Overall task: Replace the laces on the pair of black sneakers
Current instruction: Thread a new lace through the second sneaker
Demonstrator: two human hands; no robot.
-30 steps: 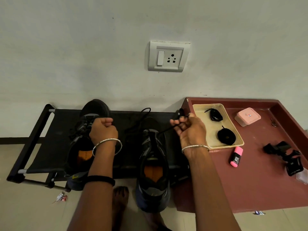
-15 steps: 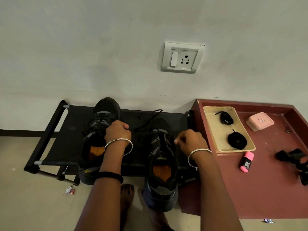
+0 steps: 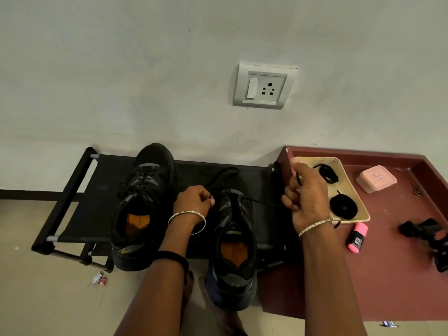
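Sneakers, black, two, on the bench point(image 3: 97, 190): left sneaker point(image 3: 145, 190) fully laced, right sneaker point(image 3: 232, 234) partly unlaced, so the job looks early. Old lace point(image 3: 263, 201) taut between the hands: left hand point(image 3: 194, 202) fingers pinch it at the eyelets, right hand point(image 3: 305, 197) fingers curl round its end. Replacement laces point(image 3: 343, 206), two coils, in the tray point(image 3: 349, 180), untouched.

Each wrist wears a silver bangle point(image 3: 315, 226); the left forearm, a black band point(image 3: 173, 256).

left hand point(image 3: 194, 202) pinching lace point(image 3: 261, 202) | right hand point(image 3: 306, 198) gripping same lace, farther right
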